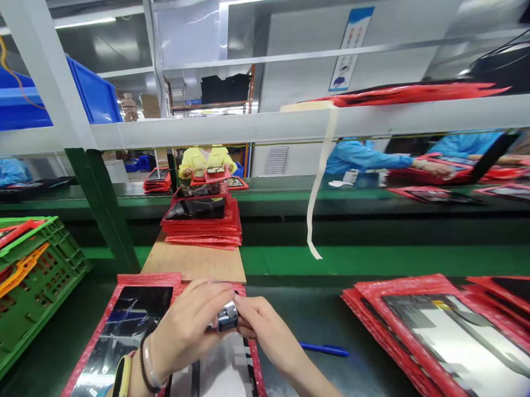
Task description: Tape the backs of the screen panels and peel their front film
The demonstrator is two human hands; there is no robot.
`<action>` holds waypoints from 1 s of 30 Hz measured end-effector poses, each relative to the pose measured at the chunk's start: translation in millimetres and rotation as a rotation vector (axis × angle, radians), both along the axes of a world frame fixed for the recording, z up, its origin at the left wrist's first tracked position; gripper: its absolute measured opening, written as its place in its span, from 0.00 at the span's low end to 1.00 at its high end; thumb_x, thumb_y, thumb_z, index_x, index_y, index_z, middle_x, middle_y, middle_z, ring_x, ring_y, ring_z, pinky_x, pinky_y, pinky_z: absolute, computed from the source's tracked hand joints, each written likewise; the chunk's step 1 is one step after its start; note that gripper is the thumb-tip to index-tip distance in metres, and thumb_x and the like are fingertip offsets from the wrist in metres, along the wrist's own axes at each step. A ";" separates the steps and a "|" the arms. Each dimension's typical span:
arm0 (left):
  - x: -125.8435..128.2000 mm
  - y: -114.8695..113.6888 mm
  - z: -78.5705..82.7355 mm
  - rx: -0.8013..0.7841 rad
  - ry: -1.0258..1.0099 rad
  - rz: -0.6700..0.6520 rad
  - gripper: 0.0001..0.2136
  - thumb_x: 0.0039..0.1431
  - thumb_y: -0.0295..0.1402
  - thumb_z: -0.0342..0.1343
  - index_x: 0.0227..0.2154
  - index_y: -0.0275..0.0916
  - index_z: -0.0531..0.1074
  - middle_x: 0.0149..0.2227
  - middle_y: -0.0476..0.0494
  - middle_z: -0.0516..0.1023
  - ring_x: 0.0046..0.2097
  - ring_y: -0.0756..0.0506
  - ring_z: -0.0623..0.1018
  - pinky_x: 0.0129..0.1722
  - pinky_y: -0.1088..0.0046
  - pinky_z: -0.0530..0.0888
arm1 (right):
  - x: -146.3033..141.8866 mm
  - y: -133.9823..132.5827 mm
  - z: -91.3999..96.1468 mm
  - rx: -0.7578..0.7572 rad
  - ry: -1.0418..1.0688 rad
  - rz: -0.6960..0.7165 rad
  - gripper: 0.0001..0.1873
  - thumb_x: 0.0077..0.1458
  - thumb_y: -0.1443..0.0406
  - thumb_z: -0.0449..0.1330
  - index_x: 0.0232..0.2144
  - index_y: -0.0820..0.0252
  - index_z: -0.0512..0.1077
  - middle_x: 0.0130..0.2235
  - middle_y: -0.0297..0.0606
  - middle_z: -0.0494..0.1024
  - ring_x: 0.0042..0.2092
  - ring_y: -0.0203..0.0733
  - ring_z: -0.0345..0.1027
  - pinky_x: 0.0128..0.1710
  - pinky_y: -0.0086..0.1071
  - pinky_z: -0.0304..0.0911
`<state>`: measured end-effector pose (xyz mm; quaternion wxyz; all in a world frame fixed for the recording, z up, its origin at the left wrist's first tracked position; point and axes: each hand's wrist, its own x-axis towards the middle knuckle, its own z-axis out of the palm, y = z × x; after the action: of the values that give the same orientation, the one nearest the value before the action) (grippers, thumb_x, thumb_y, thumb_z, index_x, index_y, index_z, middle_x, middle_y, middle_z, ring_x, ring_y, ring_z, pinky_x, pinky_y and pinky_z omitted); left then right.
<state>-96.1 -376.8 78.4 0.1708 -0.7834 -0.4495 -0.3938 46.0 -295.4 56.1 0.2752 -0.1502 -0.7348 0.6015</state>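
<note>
My left hand [186, 329] and my right hand [260, 323] meet over a red bubble-wrap bag [125, 332] that holds a dark glossy panel. Both hands pinch a small silvery object [227, 316], perhaps a roll of tape, between their fingertips. The left wrist wears dark bead bracelets and a yellow band. The bag lies flat on the dark green belt in front of me, with its far end resting on a wooden board [195, 261].
A pile of red bags [203, 222] sits on the board's far end. More red-bagged panels [442, 338] lie at right, and a blue pen [324, 349] beside my right arm. A green crate [28, 271] stands at left. Other workers sit across the line; a tape strip [317, 189] hangs from the shelf.
</note>
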 end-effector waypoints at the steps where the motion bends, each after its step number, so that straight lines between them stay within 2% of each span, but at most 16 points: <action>1: 1.0 -1.6 0.5 -0.106 -0.141 0.008 0.17 0.54 0.31 0.61 0.46 0.36 0.69 0.39 0.40 0.81 0.40 0.44 0.80 0.43 0.70 0.77 | 1.8 -0.3 1.2 0.080 0.000 -0.024 0.27 0.62 0.47 0.40 0.17 0.54 0.47 0.18 0.25 0.48 0.20 0.31 0.41 0.19 0.28 0.42; 3: 3.3 -5.1 -0.5 -0.353 -0.447 0.036 0.19 0.47 0.40 0.66 0.41 0.39 0.71 0.33 0.46 0.81 0.32 0.45 0.80 0.34 0.75 0.77 | 5.8 -0.9 2.7 0.384 0.033 -0.131 0.26 0.65 0.51 0.38 0.19 0.56 0.54 0.20 0.29 0.58 0.22 0.34 0.51 0.22 0.29 0.50; 5: 5.6 -7.6 -3.7 -0.547 -0.672 0.011 0.18 0.46 0.43 0.65 0.37 0.39 0.72 0.29 0.48 0.80 0.30 0.46 0.80 0.31 0.76 0.76 | 9.0 -0.6 2.1 0.710 0.099 -0.224 0.22 0.66 0.55 0.38 0.26 0.58 0.62 0.25 0.35 0.67 0.26 0.37 0.60 0.26 0.30 0.56; 7: 8.6 -8.3 -7.5 -0.639 -0.779 -0.062 0.20 0.46 0.47 0.64 0.37 0.39 0.72 0.30 0.47 0.80 0.31 0.45 0.80 0.32 0.76 0.76 | 10.5 1.0 -0.4 0.950 0.195 -0.280 0.19 0.67 0.59 0.38 0.31 0.59 0.63 0.26 0.37 0.70 0.26 0.38 0.61 0.24 0.31 0.56; 9: 13.3 -7.5 -10.0 -0.582 -0.740 -0.091 0.22 0.44 0.51 0.64 0.37 0.40 0.72 0.29 0.47 0.80 0.29 0.46 0.80 0.29 0.77 0.76 | 10.6 3.4 -3.4 1.072 0.303 -0.319 0.19 0.67 0.62 0.37 0.29 0.58 0.62 0.23 0.36 0.68 0.24 0.39 0.59 0.22 0.32 0.54; 11: 19.2 -6.3 -10.0 -0.353 -0.585 -0.023 0.23 0.44 0.51 0.64 0.38 0.41 0.71 0.31 0.46 0.81 0.29 0.46 0.80 0.30 0.78 0.77 | 10.5 4.9 -5.1 1.066 0.377 -0.320 0.20 0.67 0.63 0.37 0.27 0.57 0.61 0.20 0.35 0.66 0.22 0.39 0.56 0.21 0.32 0.52; 13: 24.3 -5.7 -7.9 -0.105 -0.407 0.059 0.22 0.47 0.50 0.62 0.40 0.42 0.70 0.32 0.45 0.82 0.31 0.46 0.81 0.32 0.79 0.77 | 11.2 4.5 -4.5 0.990 0.367 -0.287 0.20 0.67 0.63 0.37 0.26 0.56 0.61 0.20 0.34 0.65 0.22 0.38 0.56 0.21 0.32 0.53; 15: 27.0 -5.8 -6.0 0.028 -0.281 0.095 0.21 0.51 0.48 0.60 0.42 0.41 0.68 0.34 0.44 0.82 0.33 0.47 0.82 0.36 0.81 0.77 | 13.2 2.3 -2.1 0.915 0.316 -0.251 0.21 0.67 0.63 0.37 0.24 0.56 0.59 0.20 0.32 0.64 0.22 0.36 0.56 0.21 0.31 0.54; 19: 25.6 -5.8 -9.7 0.062 -0.184 0.109 0.20 0.55 0.46 0.57 0.46 0.38 0.66 0.36 0.41 0.81 0.37 0.47 0.82 0.42 0.81 0.76 | 18.0 -3.6 3.1 0.790 0.208 -0.245 0.20 0.68 0.63 0.38 0.22 0.55 0.55 0.20 0.29 0.61 0.21 0.34 0.55 0.22 0.28 0.55; 23: 23.4 -4.5 -15.6 0.074 -0.158 0.092 0.20 0.57 0.43 0.57 0.48 0.37 0.65 0.38 0.39 0.81 0.39 0.45 0.81 0.45 0.78 0.75 | 20.0 -6.1 3.5 0.709 0.098 -0.230 0.21 0.68 0.61 0.38 0.22 0.55 0.56 0.21 0.29 0.63 0.22 0.34 0.59 0.25 0.27 0.57; 26: 24.1 -4.8 -13.3 0.075 -0.170 0.100 0.20 0.57 0.45 0.56 0.47 0.38 0.65 0.37 0.41 0.81 0.37 0.46 0.82 0.43 0.79 0.76 | 19.5 -5.8 1.5 0.707 0.087 -0.229 0.21 0.68 0.60 0.38 0.22 0.55 0.56 0.21 0.30 0.63 0.22 0.34 0.59 0.24 0.27 0.57; 30: 25.7 -6.6 -6.7 0.054 -0.199 0.121 0.20 0.56 0.48 0.56 0.45 0.39 0.65 0.35 0.42 0.82 0.35 0.48 0.82 0.39 0.82 0.76 | 17.9 -4.7 0.1 0.774 0.182 -0.231 0.20 0.68 0.61 0.38 0.24 0.56 0.56 0.21 0.29 0.62 0.22 0.33 0.57 0.23 0.27 0.55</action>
<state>-70.4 -383.4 71.7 0.1699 -0.7069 -0.5001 -0.4705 63.9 -300.1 56.2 0.4411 -0.0633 -0.8576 0.2567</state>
